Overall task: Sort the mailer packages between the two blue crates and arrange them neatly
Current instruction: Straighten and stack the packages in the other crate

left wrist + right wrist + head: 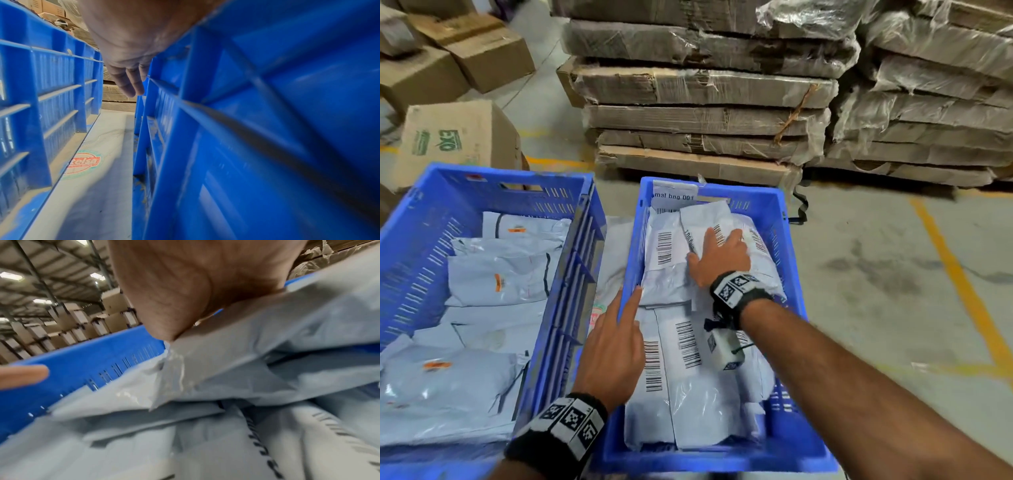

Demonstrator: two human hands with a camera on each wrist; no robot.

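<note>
Two blue crates stand side by side on the floor. The left crate (pixel 493 174) (pixel 55 81) holds grey mailers with orange marks (pixel 500 277). The right crate (pixel 722 459) (pixel 267 146) (pixel 82 363) holds grey-white mailers with barcodes (pixel 688 394). My right hand (pixel 705 246) (pixel 195 288) lies flat with spread fingers on a mailer (pixel 705 216) (pixel 267 353) in the far half of the right crate. My left hand (pixel 625 308) (pixel 131 84) hovers over the right crate's left rim, fingers straight, holding nothing.
A pale sheet with a red logo (pixel 84 164) lies in the narrow gap between the crates. Cardboard boxes (pixel 458 137) stand behind the left crate. Wrapped stacks of flat cardboard (pixel 705 113) rise behind the right one. A yellow line (pixel 959 284) crosses the floor at right.
</note>
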